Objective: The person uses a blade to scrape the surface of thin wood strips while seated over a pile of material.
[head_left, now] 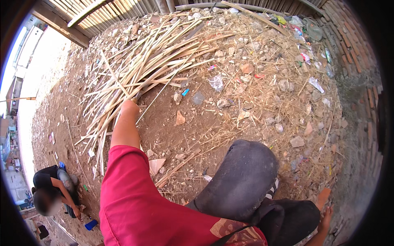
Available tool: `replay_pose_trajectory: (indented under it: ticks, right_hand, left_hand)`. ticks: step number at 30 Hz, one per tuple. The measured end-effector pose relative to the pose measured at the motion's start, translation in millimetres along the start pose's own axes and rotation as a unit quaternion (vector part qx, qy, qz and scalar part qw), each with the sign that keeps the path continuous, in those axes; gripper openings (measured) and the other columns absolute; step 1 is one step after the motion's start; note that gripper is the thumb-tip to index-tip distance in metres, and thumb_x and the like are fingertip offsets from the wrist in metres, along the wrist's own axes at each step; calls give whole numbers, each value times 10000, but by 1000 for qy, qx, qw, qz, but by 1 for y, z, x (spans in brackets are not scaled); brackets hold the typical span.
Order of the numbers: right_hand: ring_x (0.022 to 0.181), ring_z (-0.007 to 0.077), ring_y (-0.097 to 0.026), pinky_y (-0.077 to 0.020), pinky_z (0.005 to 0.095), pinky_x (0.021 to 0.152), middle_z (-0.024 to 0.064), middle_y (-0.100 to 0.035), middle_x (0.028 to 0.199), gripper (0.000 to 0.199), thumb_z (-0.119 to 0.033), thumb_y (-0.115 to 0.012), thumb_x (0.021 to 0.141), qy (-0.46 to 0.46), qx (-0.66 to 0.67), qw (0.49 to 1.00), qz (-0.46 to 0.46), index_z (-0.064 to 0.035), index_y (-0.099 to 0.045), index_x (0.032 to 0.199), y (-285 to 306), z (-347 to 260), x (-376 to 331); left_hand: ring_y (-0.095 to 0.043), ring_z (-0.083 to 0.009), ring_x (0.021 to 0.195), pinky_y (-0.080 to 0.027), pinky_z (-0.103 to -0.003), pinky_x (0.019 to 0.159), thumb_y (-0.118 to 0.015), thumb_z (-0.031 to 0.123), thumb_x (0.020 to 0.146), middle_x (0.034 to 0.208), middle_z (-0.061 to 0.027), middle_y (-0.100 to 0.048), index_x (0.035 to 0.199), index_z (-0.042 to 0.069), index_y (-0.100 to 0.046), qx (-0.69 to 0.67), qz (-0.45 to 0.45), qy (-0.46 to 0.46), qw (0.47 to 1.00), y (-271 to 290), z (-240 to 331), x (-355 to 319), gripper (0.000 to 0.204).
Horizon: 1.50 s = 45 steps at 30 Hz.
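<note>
My left arm, in a red sleeve, stretches forward to a big pile of long pale bamboo strips [139, 65] lying fanned out on the dirt. My left hand [129, 105] is at the near end of the strips, bent down past the wrist, and its fingers are hidden. My right hand [325, 209] shows only as a narrow strip of skin low at the right edge, beside my bent knee in dark trousers [242, 176]. It is blurred, and nothing can be made out in it.
The ground is brown dirt strewn with stones, dry grass and litter [262, 78]. A brick wall [361, 53] curves along the right, with a slatted fence at the back. Another person [53, 190] crouches at the lower left near a blue object [91, 224].
</note>
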State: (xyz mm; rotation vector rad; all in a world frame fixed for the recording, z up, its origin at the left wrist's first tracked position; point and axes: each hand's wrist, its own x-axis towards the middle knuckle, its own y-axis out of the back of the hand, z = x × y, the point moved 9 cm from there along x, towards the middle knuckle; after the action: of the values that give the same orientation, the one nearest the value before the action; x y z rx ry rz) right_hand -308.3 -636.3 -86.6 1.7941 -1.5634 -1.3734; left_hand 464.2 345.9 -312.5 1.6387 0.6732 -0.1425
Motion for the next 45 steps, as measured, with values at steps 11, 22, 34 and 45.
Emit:
replay_pose_trajectory:
  ticks: [11, 22, 34, 45]
  right_hand:
    - [1299, 372, -481, -459, 505, 978, 190, -301, 1604, 766, -579, -578, 958, 92, 49, 993, -57, -255, -261, 1575, -23, -18, -12]
    - [1311, 362, -472, -468, 479, 975, 165, -318, 1588, 743, -590, -574, 964, 73, 111, 986, -99, -269, -275, 1564, -30, -7, 14]
    - [1274, 245, -509, -428, 372, 991, 84, -433, 1516, 646, -444, -590, 1004, 212, 54, 968, -120, -190, -358, 1550, -53, -104, -39]
    - [1113, 170, -580, -447, 341, 997, 79, -649, 1235, 399, -384, -615, 1015, 500, -4, 730, -465, -25, -652, 1186, -246, -332, -380]
  left_hand:
    - [-703, -356, 997, -563, -424, 877, -696, 177, 741, 1038, -218, -727, 969, 13, -748, 164, -69, -167, 970, 25, -47, -63, 286]
    - [-672, -403, 1061, -529, -461, 944, -688, 223, 771, 1085, -251, -708, 1045, -19, -690, -38, -20, -102, 994, -23, -71, -148, 366]
    - [-676, -421, 956, -533, -480, 847, -685, 243, 735, 970, -247, -709, 1013, 21, -683, -55, -133, -238, 961, -48, -48, -277, 356]
    - [-564, -94, 657, -491, -279, 594, -642, 247, 986, 818, -23, -566, 1126, 21, -511, -526, 44, -398, 750, 121, 214, -405, 297]
